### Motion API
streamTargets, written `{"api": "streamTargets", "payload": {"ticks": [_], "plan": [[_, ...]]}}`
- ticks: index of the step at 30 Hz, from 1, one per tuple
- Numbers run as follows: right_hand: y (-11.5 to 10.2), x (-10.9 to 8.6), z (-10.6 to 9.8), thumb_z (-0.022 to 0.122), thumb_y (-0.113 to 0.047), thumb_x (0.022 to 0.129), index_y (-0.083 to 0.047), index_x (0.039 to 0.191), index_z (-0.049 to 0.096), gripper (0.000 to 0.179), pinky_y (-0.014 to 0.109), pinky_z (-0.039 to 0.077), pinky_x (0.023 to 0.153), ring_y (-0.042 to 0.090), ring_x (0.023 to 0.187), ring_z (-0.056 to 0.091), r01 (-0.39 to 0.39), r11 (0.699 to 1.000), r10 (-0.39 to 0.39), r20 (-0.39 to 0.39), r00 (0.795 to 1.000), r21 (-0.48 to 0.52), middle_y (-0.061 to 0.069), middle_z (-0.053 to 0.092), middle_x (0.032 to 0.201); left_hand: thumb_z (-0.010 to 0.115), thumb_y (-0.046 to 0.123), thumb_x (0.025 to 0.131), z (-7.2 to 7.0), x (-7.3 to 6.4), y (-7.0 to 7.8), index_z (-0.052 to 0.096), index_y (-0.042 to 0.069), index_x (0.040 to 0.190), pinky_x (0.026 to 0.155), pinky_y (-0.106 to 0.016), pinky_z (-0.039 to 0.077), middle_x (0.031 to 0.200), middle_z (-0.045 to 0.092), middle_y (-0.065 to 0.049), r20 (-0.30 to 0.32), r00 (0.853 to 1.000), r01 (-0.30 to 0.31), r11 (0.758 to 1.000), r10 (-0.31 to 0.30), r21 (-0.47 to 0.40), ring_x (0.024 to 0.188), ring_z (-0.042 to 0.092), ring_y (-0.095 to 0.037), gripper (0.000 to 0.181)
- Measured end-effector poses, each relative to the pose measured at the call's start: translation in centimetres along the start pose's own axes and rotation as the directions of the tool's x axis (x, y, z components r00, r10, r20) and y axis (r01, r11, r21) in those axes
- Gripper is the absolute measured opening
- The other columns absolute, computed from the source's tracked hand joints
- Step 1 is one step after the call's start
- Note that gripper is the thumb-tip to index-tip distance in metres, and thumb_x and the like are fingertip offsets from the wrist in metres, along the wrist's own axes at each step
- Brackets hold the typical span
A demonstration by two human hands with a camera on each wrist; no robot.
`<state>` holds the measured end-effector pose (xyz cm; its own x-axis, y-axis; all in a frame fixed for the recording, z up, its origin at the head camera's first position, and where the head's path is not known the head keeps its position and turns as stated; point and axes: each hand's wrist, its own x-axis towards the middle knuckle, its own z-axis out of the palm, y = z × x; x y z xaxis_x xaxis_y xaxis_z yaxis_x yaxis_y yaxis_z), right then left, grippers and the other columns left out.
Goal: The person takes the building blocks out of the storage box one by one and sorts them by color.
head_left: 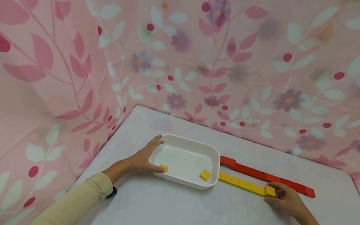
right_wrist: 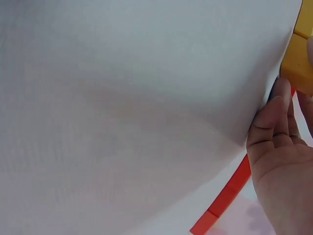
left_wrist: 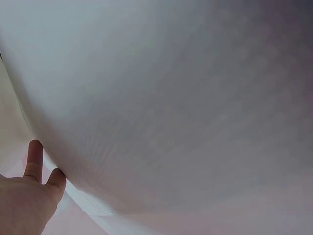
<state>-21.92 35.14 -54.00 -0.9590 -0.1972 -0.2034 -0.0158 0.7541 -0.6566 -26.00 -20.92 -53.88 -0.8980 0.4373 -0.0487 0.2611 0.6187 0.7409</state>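
Observation:
My left hand [head_left: 139,160] spans the left end of a white tray [head_left: 181,183], its fingers straight along the rim and the thumb at the front left corner. That thumb lies beside a yellow block [head_left: 164,168] inside the tray; another yellow block [head_left: 205,175] lies toward its right end. My right hand [head_left: 285,200] pinches a yellow block [head_left: 269,191] at the right end of a row of yellow blocks [head_left: 241,183]. The right wrist view shows fingertips against this yellow block [right_wrist: 295,63]. In the left wrist view, the left hand [left_wrist: 27,203] shows two extended fingers.
A row of red blocks [head_left: 263,175] runs behind the yellow row, its left end beside the tray. The blocks and tray are on a white-covered table [head_left: 211,222]. Pink floral cloth [head_left: 212,54] hangs behind the table and at the left.

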Motion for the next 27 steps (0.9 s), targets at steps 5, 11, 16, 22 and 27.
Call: {"api": "streamTargets", "payload": {"ticks": [5, 11, 16, 22, 27], "plan": [[0.3, -0.8, -0.5, 0.077, -0.035, 0.086, -0.003, 0.14, 0.05, 0.068, 0.03, 0.06, 0.075, 0.032, 0.107, 0.058, -0.035, 0.998, 0.033, 0.024, 0.999, 0.047, 0.022, 0.057, 0.127, 0.084, 0.052, 0.071, -0.1, -0.1, 0.0, 0.022, 0.018, 0.157, 0.118, -0.059, 0.025, 0.167, -0.002, 0.005, 0.002, 1.0, 0.004, 1.0, -0.004, 0.0, 0.152, 0.016, -0.026, 0.111], [0.4, -1.9, -1.4, 0.072, -0.032, 0.09, 0.001, 0.141, 0.046, 0.065, 0.036, 0.061, 0.077, 0.038, 0.11, 0.06, -0.03, 0.999, 0.029, 0.015, 0.999, 0.034, 0.029, 0.053, 0.135, 0.084, 0.053, 0.071, -0.2, -0.1, -0.1, 0.022, 0.019, 0.156, 0.118, -0.059, 0.025, 0.167, -0.002, 0.004, 0.004, 1.0, 0.001, 1.0, -0.001, 0.005, 0.152, 0.015, -0.026, 0.111], [-0.7, -1.9, -2.4, 0.07, -0.028, 0.092, 0.0, 0.14, 0.047, 0.061, 0.026, 0.058, 0.074, 0.036, 0.106, 0.062, 0.057, 0.998, -0.057, -0.025, 0.998, -0.001, 0.028, 0.053, 0.135, 0.084, 0.053, 0.071, -0.2, -0.2, -0.3, 0.022, 0.017, 0.156, 0.119, -0.058, 0.024, 0.167, -0.001, 0.002, -0.002, 1.0, 0.002, 1.0, -0.002, -0.003, 0.152, 0.015, -0.026, 0.111], [-2.9, -1.4, -2.7, 0.071, -0.026, 0.092, 0.0, 0.141, 0.047, 0.061, 0.019, 0.054, 0.071, 0.021, 0.098, 0.063, 0.132, 0.991, -0.132, -0.031, 0.991, -0.012, 0.026, 0.055, 0.133, 0.084, 0.052, 0.072, -0.2, -0.1, -0.2, 0.023, 0.016, 0.156, 0.119, -0.059, 0.024, 0.167, -0.001, 0.001, -0.002, 1.0, -0.014, 1.0, 0.014, -0.005, 0.152, 0.015, -0.028, 0.11], [-4.9, -1.0, -2.5, 0.073, -0.027, 0.09, -0.004, 0.139, 0.05, 0.059, 0.019, 0.055, 0.073, 0.013, 0.095, 0.062, 0.168, 0.986, -0.168, -0.026, 0.985, 0.013, 0.022, 0.054, 0.133, 0.084, 0.051, 0.072, 0.0, 0.0, 0.0, 0.023, 0.014, 0.156, 0.119, -0.059, 0.025, 0.167, 0.0, 0.0, -0.004, 1.0, -0.024, 1.0, 0.024, -0.005, 0.152, 0.015, -0.028, 0.111]]}}
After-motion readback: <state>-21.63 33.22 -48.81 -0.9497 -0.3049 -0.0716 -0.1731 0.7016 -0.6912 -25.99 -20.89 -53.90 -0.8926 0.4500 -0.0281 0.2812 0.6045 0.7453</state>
